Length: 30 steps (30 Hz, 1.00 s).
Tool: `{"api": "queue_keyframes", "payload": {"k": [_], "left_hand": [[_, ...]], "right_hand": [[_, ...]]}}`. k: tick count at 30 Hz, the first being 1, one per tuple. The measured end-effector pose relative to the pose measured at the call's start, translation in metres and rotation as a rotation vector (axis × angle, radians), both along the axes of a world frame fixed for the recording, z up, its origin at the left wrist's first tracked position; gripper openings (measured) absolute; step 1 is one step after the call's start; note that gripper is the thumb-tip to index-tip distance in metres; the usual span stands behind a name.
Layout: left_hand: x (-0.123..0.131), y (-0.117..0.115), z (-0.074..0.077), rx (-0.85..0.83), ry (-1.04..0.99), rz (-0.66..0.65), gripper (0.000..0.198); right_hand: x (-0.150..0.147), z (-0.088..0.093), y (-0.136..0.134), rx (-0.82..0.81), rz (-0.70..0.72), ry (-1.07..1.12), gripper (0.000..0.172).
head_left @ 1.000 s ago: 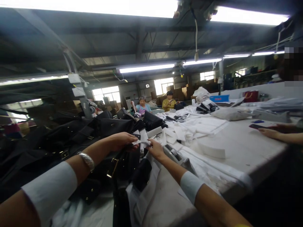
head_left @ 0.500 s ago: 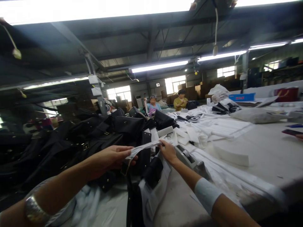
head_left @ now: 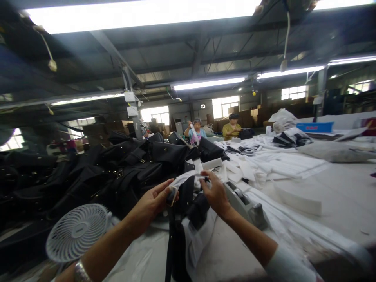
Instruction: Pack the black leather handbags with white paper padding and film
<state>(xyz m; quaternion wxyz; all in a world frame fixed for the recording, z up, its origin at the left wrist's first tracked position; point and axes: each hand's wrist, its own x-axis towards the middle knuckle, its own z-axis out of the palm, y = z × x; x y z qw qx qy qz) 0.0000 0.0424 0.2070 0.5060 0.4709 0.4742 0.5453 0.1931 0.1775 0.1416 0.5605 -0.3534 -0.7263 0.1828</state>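
Note:
A white-wrapped bag strap (head_left: 185,177) arches between my two hands. My left hand (head_left: 157,199) pinches its near end, close to a metal buckle (head_left: 172,196). At the far end, the fingers of my right hand (head_left: 216,192) close on the strap; their tips are partly blurred. Below hangs a black bag (head_left: 178,254) with white wrapping (head_left: 196,243) along its right side. A grey tape dispenser (head_left: 248,205) stands on the table just right of my right hand.
Black bags (head_left: 117,168) are heaped at the left, with a white fan (head_left: 78,233) in front. White foam pieces and strips (head_left: 246,168) cover the table's middle. A blue box (head_left: 314,127) sits at the back right. Two people (head_left: 197,133) work across the table.
My view has swung left, bringing the fan into sight. Both hands keep the strap between them; the right fingers have shifted on its end, and the buckle has turned more into view.

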Motion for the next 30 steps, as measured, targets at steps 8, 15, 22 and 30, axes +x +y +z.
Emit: {"api": "queue_keyframes", "payload": {"k": [8,15,22,30], "left_hand": [[0.011,-0.007,-0.04,0.171,0.131,0.046,0.047],[0.01,-0.014,-0.036,0.153,0.069,-0.008,0.053],[0.01,-0.012,-0.032,0.105,0.057,-0.017,0.038],[0.006,-0.013,-0.041,0.081,-0.039,0.051,0.038]], "right_hand": [[-0.026,0.037,-0.076,-0.374,0.757,0.204,0.045],[-0.036,0.03,-0.09,-0.473,0.872,0.285,0.041],[-0.011,0.004,-0.014,0.054,-0.015,0.0,0.04],[0.012,-0.011,0.101,-0.047,0.105,-0.49,0.015]]}}
